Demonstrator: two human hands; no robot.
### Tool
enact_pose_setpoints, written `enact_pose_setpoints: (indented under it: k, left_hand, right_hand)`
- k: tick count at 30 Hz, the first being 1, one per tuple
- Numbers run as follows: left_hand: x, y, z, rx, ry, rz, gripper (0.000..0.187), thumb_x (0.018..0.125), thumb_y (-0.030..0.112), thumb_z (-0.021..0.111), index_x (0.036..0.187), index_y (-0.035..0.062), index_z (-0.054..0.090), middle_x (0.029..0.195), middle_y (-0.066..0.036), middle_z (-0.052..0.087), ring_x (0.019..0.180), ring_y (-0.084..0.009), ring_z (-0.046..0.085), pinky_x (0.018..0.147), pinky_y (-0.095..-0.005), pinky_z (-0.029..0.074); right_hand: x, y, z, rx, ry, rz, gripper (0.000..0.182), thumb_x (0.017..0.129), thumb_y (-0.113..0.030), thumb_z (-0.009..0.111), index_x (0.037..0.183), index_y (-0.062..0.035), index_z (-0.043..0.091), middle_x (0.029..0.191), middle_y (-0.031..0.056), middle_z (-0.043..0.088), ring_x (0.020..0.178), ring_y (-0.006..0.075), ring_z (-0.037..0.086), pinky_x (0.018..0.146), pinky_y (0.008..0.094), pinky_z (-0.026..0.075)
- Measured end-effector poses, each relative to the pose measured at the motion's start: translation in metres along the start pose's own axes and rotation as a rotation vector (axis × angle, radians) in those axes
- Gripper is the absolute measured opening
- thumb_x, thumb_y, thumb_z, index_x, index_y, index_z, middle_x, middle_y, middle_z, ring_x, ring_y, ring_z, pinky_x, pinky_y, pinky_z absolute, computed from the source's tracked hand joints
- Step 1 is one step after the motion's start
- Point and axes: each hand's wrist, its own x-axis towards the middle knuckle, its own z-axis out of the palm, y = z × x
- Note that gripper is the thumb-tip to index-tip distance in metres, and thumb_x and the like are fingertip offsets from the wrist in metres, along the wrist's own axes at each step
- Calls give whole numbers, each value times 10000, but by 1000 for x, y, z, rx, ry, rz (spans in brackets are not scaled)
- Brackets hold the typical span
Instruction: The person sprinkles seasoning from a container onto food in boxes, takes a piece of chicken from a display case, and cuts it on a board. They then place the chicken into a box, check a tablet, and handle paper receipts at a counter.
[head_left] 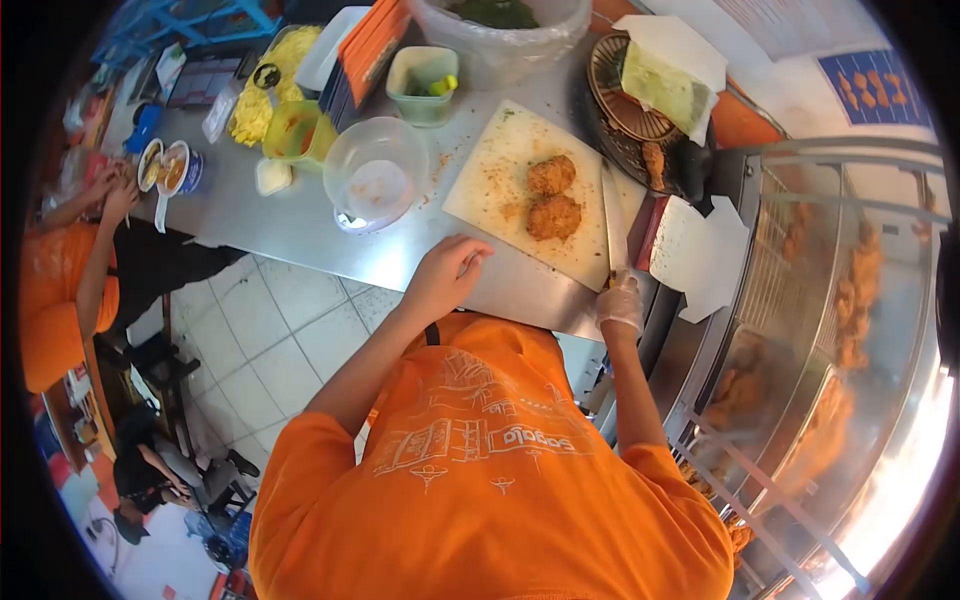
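My right hand (621, 305), in a clear plastic glove, is closed around the handle of a knife (613, 220). The blade points away from me along the right side of a white cutting board (490, 190). Two pieces of breaded fried chicken (554, 217) lie on the board, left of the blade, with crumbs scattered about them. My bare left hand (445, 272) is by the table's front edge, near the board's lower left corner, its fingers loosely extended and nothing in them.
An open carton box (690, 245) stands right of the knife. Behind it, a dark tray (655, 120) bears a drumstick and a brown plate. A clear tub (375, 170) and a green container (422, 85) are at left. Glass-sided warmer (800, 300) on the right; a co-worker (75, 270) far left.
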Motion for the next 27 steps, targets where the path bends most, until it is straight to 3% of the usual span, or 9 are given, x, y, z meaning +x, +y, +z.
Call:
enact_pose_setpoints:
  k: [2,5,6,8,10,14,16,23,27]
  left_hand:
    - [30,11,-1,89,-28,116,241,876,20,563,1098,51,653,1095,-106,666,974,-293,594,880,-382,495]
    - [78,31,-1,353,28,362,368,833,8,578,1194,64,618,1227,-85,625,1068,-307,547,929,-392,471]
    - [97,38,1,435,47,429,469,828,-9,561,1287,86,565,1332,-67,565,1102,-314,522,943,-405,457]
    - [132,44,8,515,63,504,573,824,-27,544,1380,109,513,1438,-50,504,1135,-321,497,956,-419,444]
    - [164,41,15,911,8,587,696,820,-17,556,1482,125,392,1569,29,348,1177,-302,466,985,-387,430]
    - [204,9,33,1122,-135,524,715,841,-20,539,1514,131,353,1595,50,305,1210,-275,461,996,-383,406]
    - [212,-8,42,1151,-137,538,749,820,-50,543,1521,122,345,1606,33,292,1227,-259,462,951,-383,398]
    - [237,-15,34,1283,-342,501,694,810,-42,560,1475,94,416,1527,23,435,1170,-209,501,913,-382,388]
    - [233,-15,35,1131,-337,535,733,775,-63,585,1471,97,420,1539,18,419,1157,-214,508,901,-379,387]
  right_hand:
    - [-3,16,11,2,128,-30,278,917,-130,494,1193,-101,484,1058,234,634,939,434,656,764,508,527]
    - [-15,20,-1,339,-36,35,241,1006,-266,484,1170,-94,440,709,206,655,678,427,659,607,535,487]
    - [-27,-1,-22,324,89,-130,293,1017,-265,477,1268,-123,425,705,215,644,611,386,642,564,506,487]
    - [-25,-33,-39,338,-1,-229,478,1011,-254,496,1446,-146,331,705,202,644,599,368,636,562,483,490]
    - [-18,-66,-60,309,-105,-268,659,990,-153,488,1562,-179,161,811,218,672,679,377,662,607,476,507]
    - [7,-84,-42,151,-215,-276,785,939,-50,471,1587,-222,62,920,238,678,748,378,672,646,469,521]
    - [11,-80,-21,175,-65,-359,843,889,-6,469,1589,-209,46,971,241,674,790,371,679,671,450,540]
    - [31,-98,-41,-38,-330,-310,919,819,20,526,1587,-142,47,824,244,671,668,382,663,588,465,525]
    - [12,-81,-27,126,-168,-397,929,809,32,525,1587,-137,47,831,247,666,655,390,649,582,474,510]
